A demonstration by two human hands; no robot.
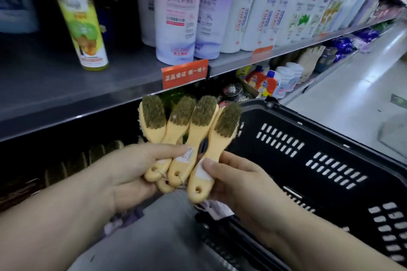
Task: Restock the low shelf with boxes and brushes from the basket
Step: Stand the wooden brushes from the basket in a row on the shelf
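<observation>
Ahead, the low shelf (72,160) sits dark, so, with left hand (136,171) and right hand (240,185) fingers (233,158) clamped on the fanned brushes (191,121) (just beside the basket (308,160)), we should square them before sliding in.

Pale yellow brushes (199,130) with olive bristles; black basket (319,138).

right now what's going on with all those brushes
A person is holding a fan of yellow-handled brushes. The left hand grips most of the handles, while the right hand pinches the rightmost brush. The black basket sits to the right. None of these brushes is on the low shelf yet.
</observation>
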